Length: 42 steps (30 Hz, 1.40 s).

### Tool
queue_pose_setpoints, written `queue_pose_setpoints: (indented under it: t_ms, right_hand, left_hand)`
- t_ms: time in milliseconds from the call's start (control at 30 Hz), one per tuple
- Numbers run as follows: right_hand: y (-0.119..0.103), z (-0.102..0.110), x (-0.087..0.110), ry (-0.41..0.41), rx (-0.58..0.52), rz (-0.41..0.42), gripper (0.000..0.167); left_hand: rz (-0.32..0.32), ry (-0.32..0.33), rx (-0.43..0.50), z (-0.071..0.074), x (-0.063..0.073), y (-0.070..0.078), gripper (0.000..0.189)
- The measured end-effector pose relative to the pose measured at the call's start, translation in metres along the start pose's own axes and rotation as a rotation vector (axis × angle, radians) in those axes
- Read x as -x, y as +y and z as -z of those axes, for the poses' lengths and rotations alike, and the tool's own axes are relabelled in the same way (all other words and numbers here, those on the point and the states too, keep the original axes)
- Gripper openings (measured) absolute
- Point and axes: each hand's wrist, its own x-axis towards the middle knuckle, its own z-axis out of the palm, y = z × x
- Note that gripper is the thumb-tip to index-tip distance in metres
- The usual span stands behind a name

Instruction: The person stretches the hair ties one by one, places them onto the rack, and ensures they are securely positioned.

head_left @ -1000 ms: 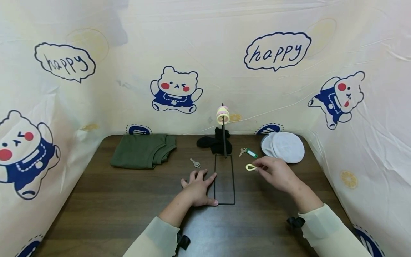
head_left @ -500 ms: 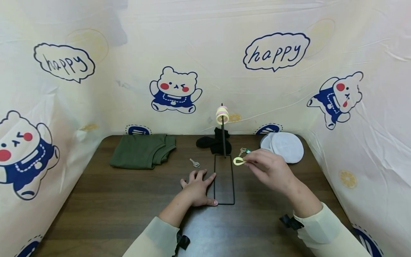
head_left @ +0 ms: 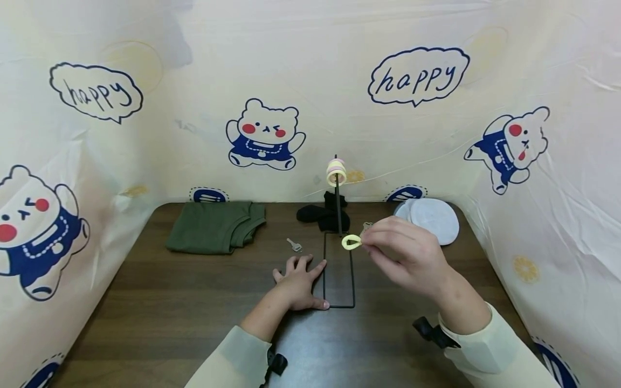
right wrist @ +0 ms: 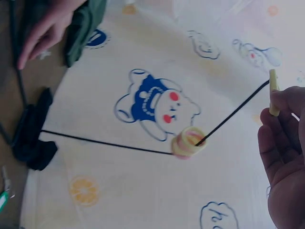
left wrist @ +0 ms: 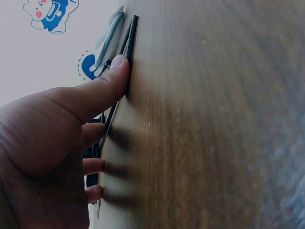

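A black wire stand [head_left: 353, 280] has a flat rectangular base and an upright rod. Several yellow and pink hair ties [head_left: 336, 166] hang on its upper arm. My left hand [head_left: 297, 286] rests with spread fingers at the base's left side, its thumb on the near corner. My right hand [head_left: 412, 258] pinches one yellow hair tie [right wrist: 273, 90] between thumb and fingers, above the table right of the rod. In the right wrist view the arm's tip meets this hair tie; whether it passes through I cannot tell.
A silver key [head_left: 294, 246] lies left of the stand. Another key [head_left: 367, 225] is partly behind my right hand, its green tag [right wrist: 3, 200] visible in the right wrist view. Black fabric [head_left: 312, 215], folded green cloth [head_left: 208, 229] and a white rounded item [head_left: 434, 221] lie farther back.
My right hand has moved left and closer to the camera, carrying the yellow hair tie toward the stand. It now covers the green key tag. The left hand has stayed in place.
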Motion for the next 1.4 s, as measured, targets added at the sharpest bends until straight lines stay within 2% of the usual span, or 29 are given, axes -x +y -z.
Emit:
queue_pose_setpoints:
  t_ms: [167, 467, 700, 867, 1067, 1267, 1400]
  right_hand:
    - [-0.001, -0.001, -0.013, 0.032, -0.026, 0.043, 0.014]
    - [0.006, -0.007, -0.016, 0.01, -0.028, 0.011, 0.009]
    - [0.012, -0.013, -0.015, -0.014, 0.024, -0.02, 0.016]
    - [0.023, -0.019, -0.014, -0.002, 0.076, -0.09, 0.019]
    - [0.043, -0.03, -0.013, 0.072, 0.089, -0.164, 0.021]
    - [0.06, -0.039, -0.013, 0.136, 0.048, -0.315, 0.017]
    - [0.071, -0.047, -0.014, 0.168, 0.07, -0.387, 0.015]
  left_hand:
    - [0.003, 0.002, -0.009, 0.0, 0.0, -0.001, 0.108]
    - [0.001, 0.007, -0.016, -0.001, 0.0, -0.001, 0.109]
    - [0.01, -0.001, -0.023, -0.001, -0.001, -0.001, 0.109]
    - [0.012, -0.001, -0.024, -0.002, 0.0, -0.002, 0.109]
    - [0.012, -0.003, -0.028, -0.002, 0.0, -0.002, 0.109]
    - [0.003, -0.006, -0.025, -0.001, 0.001, -0.001, 0.108]
    - [0.001, -0.002, -0.026, -0.001, 0.001, -0.001, 0.108]
